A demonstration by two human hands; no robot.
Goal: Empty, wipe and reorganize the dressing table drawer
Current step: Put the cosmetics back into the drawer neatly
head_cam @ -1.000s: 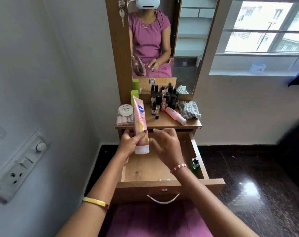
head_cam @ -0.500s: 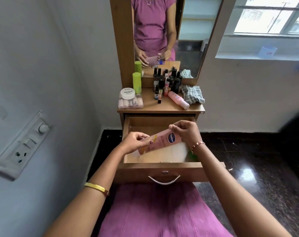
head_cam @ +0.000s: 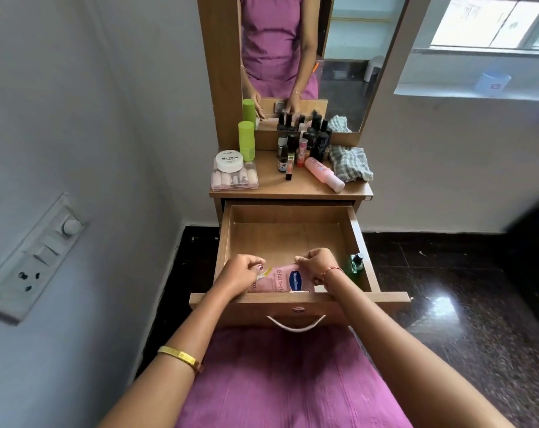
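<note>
Two hands, left (head_cam: 242, 274) and right (head_cam: 316, 267), fingers curling round one pink tube (head_cam: 285, 281) reading "Vaseline", "Gluta-H", lying in one open drawer (head_cam: 359, 239); one jar (head_cam: 229, 160) reading "NAIL POLISH".

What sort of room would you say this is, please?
Probably a bedroom or dressing corner at home: a wooden dressing table with a mirror, nail polish bottles on top, and an open drawer taking a pink lotion tube.
</note>
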